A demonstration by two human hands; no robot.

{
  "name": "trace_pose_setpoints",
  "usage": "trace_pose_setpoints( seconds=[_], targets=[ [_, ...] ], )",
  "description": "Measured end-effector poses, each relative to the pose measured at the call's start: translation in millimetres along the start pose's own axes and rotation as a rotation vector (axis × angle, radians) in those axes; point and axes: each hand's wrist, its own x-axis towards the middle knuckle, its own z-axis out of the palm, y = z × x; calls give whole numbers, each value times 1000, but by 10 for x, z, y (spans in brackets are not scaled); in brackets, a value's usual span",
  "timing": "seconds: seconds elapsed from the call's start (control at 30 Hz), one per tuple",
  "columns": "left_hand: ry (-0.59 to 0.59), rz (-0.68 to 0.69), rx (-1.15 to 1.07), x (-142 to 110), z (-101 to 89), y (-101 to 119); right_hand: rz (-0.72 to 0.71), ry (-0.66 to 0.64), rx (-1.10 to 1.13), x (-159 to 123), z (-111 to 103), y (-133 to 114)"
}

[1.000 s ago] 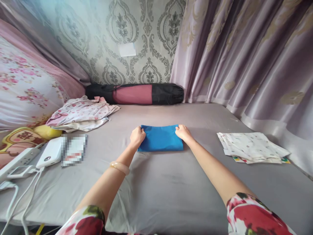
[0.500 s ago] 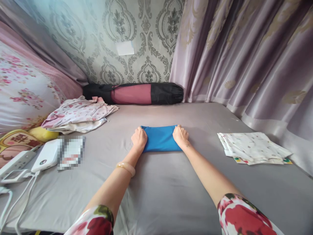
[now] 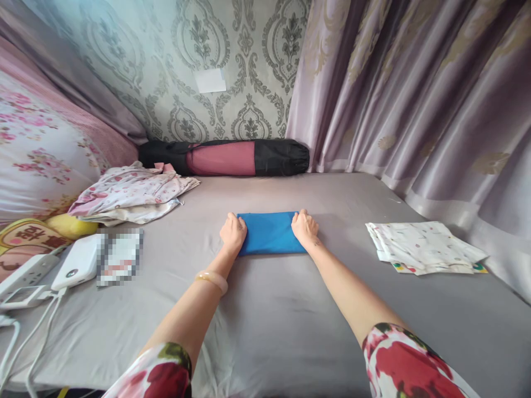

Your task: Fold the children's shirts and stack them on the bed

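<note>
A blue cloth (image 3: 269, 234), folded into a flat rectangle, lies on the grey bed sheet (image 3: 274, 331) in the middle of the view. My left hand (image 3: 233, 233) is closed on its left edge, fingers curled round the far left corner. At the opposite end, my right hand (image 3: 305, 228) grips the right edge near the far right corner. Between the two hands the cloth looks taut and smooth. The fingertips of both hands are partly hidden.
Folded white patterned cloth (image 3: 425, 246) lies at the right. At the left are a heap of printed clothes (image 3: 136, 190), a white power bank (image 3: 78, 260) with cables, a power strip (image 3: 25, 279) and a blurred packet (image 3: 120, 257). A black and red roll (image 3: 224, 158) lies along the wall.
Both hands keep their hold on the blue cloth, whose surface and near edge look slightly flatter and straighter. The whole view has shifted slightly.
</note>
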Motion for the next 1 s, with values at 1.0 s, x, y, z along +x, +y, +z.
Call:
trace_pose_setpoints(
  seconds=[1.0],
  targets=[
    [-231, 576, 261, -323, 180, 177, -668, -158, -123, -400, 183, -223]
  ],
)
